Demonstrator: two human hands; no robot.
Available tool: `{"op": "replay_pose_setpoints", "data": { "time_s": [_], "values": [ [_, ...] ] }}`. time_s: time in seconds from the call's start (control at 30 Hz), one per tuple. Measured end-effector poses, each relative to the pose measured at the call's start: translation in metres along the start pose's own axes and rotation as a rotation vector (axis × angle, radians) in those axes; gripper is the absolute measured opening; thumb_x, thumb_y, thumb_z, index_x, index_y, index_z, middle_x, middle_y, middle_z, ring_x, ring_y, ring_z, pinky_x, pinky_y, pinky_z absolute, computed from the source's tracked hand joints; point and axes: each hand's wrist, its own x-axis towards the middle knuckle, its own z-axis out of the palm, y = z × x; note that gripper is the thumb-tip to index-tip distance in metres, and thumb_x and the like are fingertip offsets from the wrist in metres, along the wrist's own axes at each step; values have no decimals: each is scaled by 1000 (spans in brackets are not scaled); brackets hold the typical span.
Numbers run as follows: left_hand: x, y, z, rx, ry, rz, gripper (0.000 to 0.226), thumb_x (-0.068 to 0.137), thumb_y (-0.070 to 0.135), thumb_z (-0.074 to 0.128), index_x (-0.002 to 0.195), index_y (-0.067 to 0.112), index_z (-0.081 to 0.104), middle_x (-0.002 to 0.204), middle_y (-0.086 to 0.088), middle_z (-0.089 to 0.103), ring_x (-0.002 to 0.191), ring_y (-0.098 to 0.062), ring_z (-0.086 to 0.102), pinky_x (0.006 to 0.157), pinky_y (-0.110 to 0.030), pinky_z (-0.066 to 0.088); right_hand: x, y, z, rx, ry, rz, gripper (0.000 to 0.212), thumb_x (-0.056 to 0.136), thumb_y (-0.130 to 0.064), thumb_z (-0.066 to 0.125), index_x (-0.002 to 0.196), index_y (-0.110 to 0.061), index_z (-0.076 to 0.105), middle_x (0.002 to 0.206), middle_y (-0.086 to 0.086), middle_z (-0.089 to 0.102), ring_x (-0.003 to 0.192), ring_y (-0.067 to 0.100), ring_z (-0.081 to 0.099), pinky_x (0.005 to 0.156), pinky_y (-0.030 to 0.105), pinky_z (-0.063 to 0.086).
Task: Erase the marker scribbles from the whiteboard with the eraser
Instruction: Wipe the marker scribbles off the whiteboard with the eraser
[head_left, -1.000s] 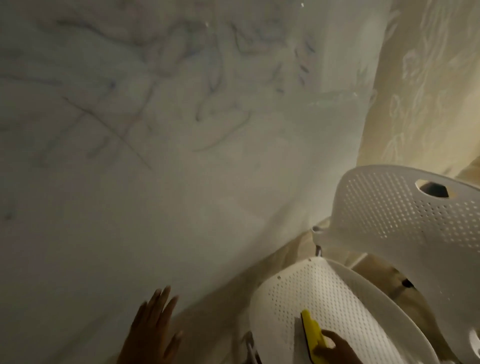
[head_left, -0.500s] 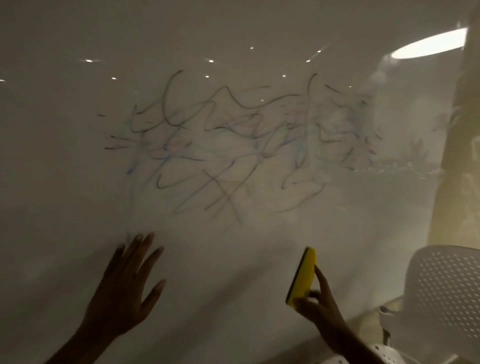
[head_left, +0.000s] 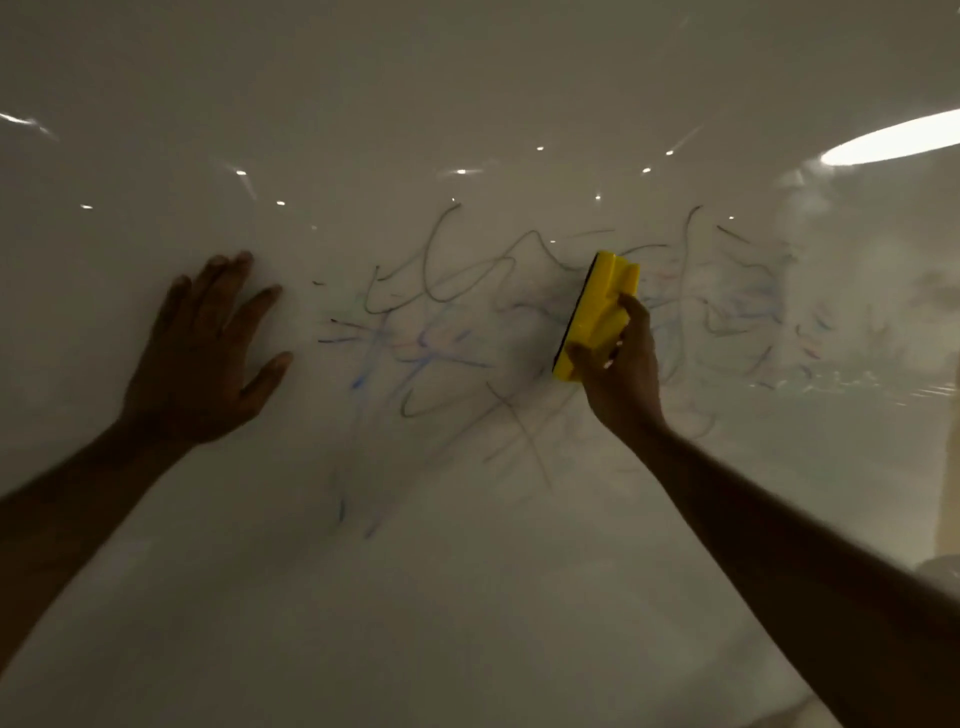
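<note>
Wiping's just getting going: right hand (head_left: 621, 358) is gripping the yellow eraser (head_left: 597, 312), pressed on the whiteboard (head_left: 467, 597) mid-scribbles (head_left: 441, 332). Left hand (head_left: 208, 353) rests flat, fingers spread, left of the scribbles. Next up, I'd guess, firm sweeps across them.

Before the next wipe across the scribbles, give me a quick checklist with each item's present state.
1. Eraser held in right hand: ok.
2. Dark pad side turned toward the whiteboard: ok.
3. Pad pressed flat on the board: cannot tell.
4. Eraser over the scribbles: ok.
5. Left hand spread beside the marks, outside them: ok.
6. Scribbles gone: not ok, lines remain on both sides of the eraser.
</note>
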Motion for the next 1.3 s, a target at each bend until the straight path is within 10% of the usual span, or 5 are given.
{"op": "replay_pose_setpoints", "data": {
  "time_s": [0.33, 0.67, 0.93, 1.13, 1.3],
  "values": [
    [31, -27, 7, 42, 122, 32, 70, 100, 46, 42, 159, 9, 40, 171, -17, 26, 157, -40, 26, 128, -56, 12, 54, -60, 63, -321, 262, -246, 74, 78, -45, 52, 148, -28, 36, 121, 9, 43, 100, 30, 54, 70, 34, 48],
    [30, -29, 7, 79, 158, 44, 70, 99, 47, 42, 158, 9, 43, 170, -17, 28, 155, -40, 30, 127, -57, 16, -17, -46, 84, -492, 76, -600, 67, 80, -45, 52, 142, -21, 40, 114, 6, 45, 86, 32, 61, 49, 31, 49],
    [29, -30, 8, 107, 165, 45, 70, 100, 46, 44, 159, 10, 41, 171, -16, 27, 156, -39, 29, 128, -58, 17, 79, -103, 81, -417, 255, -424, 68, 84, -30, 67, 145, -16, 41, 117, 14, 46, 103, 31, 48, 74, 35, 48],
    [27, -28, 9, 86, 158, 25, 69, 100, 47, 41, 159, 10, 41, 171, -15, 27, 156, -38, 29, 128, -58, 17, -69, -46, 121, -375, 37, -714, 54, 86, -30, 59, 136, -12, 49, 116, 10, 48, 95, 30, 51, 71, 37, 49],
    [15, -27, 10, 89, 146, 12, 70, 101, 46, 40, 159, 8, 40, 171, -16, 26, 157, -38, 28, 128, -59, 16, -22, -46, 96, -454, -10, -774, 55, 82, -22, 63, 134, -9, 54, 128, 19, 51, 103, 36, 53, 73, 42, 55]
  ]
}}
